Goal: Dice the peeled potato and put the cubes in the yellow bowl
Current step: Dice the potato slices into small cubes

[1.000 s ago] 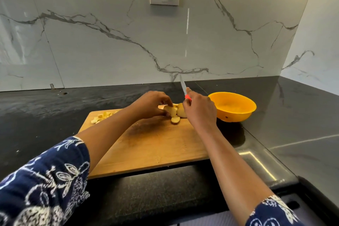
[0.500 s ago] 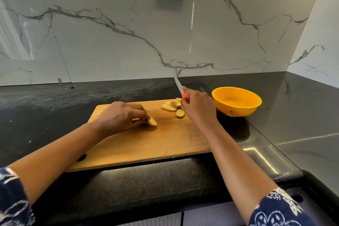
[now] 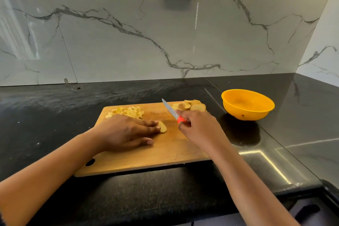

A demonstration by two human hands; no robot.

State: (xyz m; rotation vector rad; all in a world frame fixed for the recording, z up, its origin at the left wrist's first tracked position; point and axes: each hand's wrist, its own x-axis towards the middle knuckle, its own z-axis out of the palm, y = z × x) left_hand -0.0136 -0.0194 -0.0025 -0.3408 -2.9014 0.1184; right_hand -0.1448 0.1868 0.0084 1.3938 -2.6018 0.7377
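Closer now: knife, potato slice

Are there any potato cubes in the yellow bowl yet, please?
No, the yellow bowl shows only bare yellow inside; the potato cubes lie piled on the cutting board.

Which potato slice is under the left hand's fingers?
The lone slice in the middle of the board, under the left hand; the other slices lie piled at its far right corner.
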